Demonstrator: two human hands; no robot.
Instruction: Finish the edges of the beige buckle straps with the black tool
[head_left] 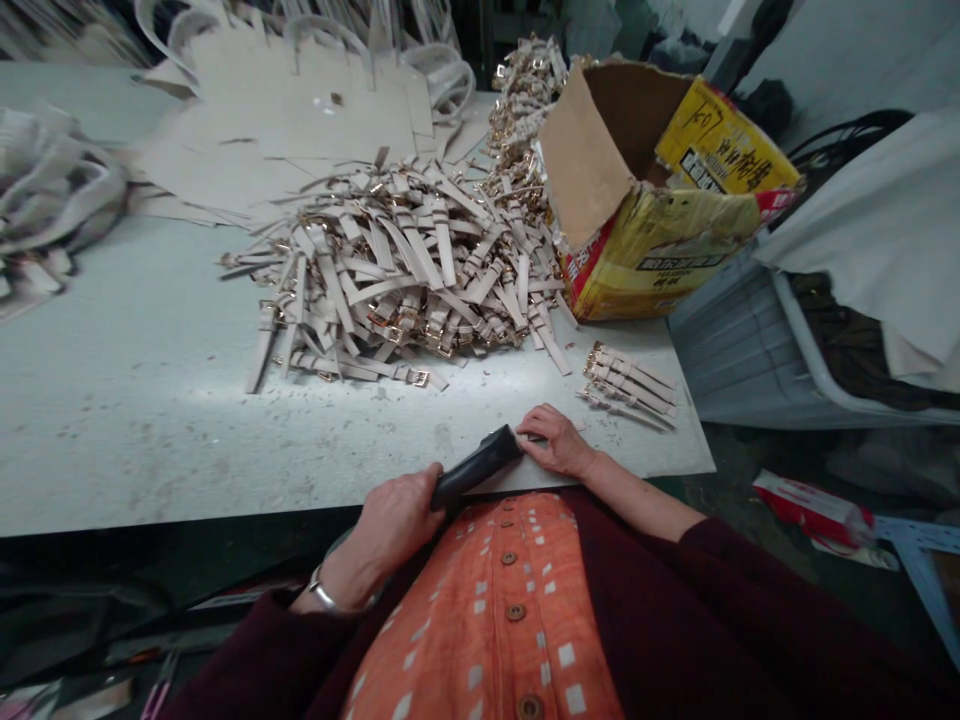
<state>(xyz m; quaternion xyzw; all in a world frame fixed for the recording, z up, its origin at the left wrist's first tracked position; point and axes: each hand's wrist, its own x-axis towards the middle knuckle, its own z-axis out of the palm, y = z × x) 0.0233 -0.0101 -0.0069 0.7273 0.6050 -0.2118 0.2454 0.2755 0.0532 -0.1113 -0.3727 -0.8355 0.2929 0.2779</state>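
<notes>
My left hand (401,515), with a metal band at its wrist, is wrapped round one end of a long black tool (476,468), whose exact kind I cannot make out. The tool slants up to the right over the table's front edge. At its far end my right hand (555,440) is closed in a pinch; what lies between those fingers is hidden. Just beyond the right hand lies a small row of beige buckle straps (630,385), side by side. Further back is a big heap of similar straps (405,270) with gold-coloured buckles.
An open cardboard box (660,250) stands at the back right, beside more piled buckles (525,110). Flat beige pieces (225,150) with looped handles cover the back of the table (150,400). Pale bundled strips (52,190) lie far left. A grey bin (720,340) adjoins the right edge.
</notes>
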